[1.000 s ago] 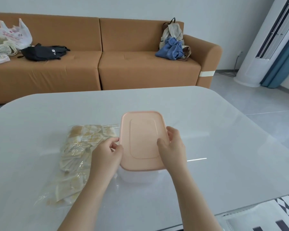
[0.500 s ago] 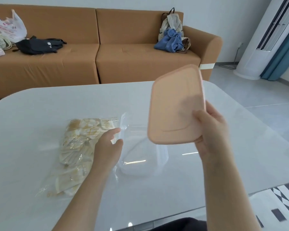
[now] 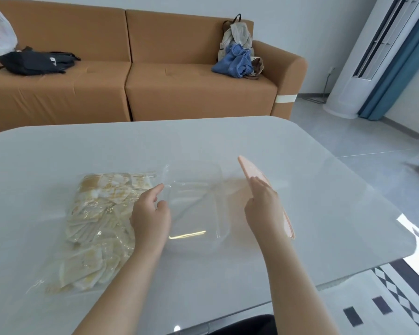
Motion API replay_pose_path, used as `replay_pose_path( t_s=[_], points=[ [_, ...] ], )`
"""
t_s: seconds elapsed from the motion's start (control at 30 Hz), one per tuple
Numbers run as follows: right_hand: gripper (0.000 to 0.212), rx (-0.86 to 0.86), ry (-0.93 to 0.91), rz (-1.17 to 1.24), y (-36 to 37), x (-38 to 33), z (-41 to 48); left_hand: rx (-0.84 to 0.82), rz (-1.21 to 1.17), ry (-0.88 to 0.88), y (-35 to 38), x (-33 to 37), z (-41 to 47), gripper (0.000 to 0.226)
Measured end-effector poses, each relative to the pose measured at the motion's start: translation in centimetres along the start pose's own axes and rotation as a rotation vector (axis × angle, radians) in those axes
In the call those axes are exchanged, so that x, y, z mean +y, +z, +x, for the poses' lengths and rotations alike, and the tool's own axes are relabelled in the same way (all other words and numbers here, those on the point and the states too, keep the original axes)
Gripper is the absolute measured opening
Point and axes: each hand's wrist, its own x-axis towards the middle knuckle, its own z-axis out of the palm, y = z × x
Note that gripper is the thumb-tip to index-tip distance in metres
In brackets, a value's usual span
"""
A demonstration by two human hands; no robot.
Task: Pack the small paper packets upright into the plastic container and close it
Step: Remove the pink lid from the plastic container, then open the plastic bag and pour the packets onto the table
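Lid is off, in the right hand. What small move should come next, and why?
Probably lay the pink lid flat on the table right of the container: the right hand holds it tilted, the container is open and empty, and the packets lie in their clear bag.

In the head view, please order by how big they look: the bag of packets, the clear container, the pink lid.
1. bag of packets, largest.
2. clear container.
3. pink lid: tilted nearly edge-on and partly hidden by the right hand, so it only looks smallest.
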Motion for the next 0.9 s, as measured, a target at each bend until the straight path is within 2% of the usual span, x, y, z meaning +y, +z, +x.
replay_pose_path(
  t_s=[0.13,0.27,0.37,0.43,0.5,0.57,0.63,0.73,0.8,0.9],
  points=[
    [0.047,-0.110,0.019,-0.046,2.3,0.6,0.2,0.018,-0.024,-0.010,0.2,-0.3,0.1,0.045],
    [0.024,-0.203,0.086,0.001,4.0,2.0,0.7,0.022,-0.060,-0.018,0.5,-0.2,-0.2,0.043],
    [0.028,-0.241,0.151,0.134,2.6,1.3,0.6,-0.001,-0.096,-0.018,0.0,0.0,-0.2,0.041],
    [0.040,-0.182,0.161,0.253,1.2,-0.1,0.4,-0.009,-0.093,-0.009,-1.4,0.0,0.3,0.038],
    [0.041,-0.133,0.069,0.333,0.3,-2.1,-0.2,0.016,0.101,0.032,-3.6,-0.4,0.9,0.036],
    [0.038,-0.152,-0.017,0.369,0.0,-4.3,-1.1,0.048,0.566,0.025,-6.3,-1.7,1.4,0.042],
    [0.028,-0.246,-0.073,0.390,0.1,-6.1,-2.0,-0.002,0.893,-0.162,-8.6,-3.1,1.5,0.064],
    [0.014,-0.468,-0.158,0.281,0.7,-7.8,-3.7,-0.136,0.885,-0.414,-9.7,-4.7,1.7,0.082],
    [0.021,-0.598,-0.201,0.149,1.4,-8.0,-4.7,-0.167,0.892,-0.406,-9.2,-5.2,2.1,0.080],
    [0.012,-0.596,-0.220,-0.020,1.9,-7.5,-4.8,-0.121,0.985,-0.303,-7.6,-5.3,2.4,0.075]
  ],
)
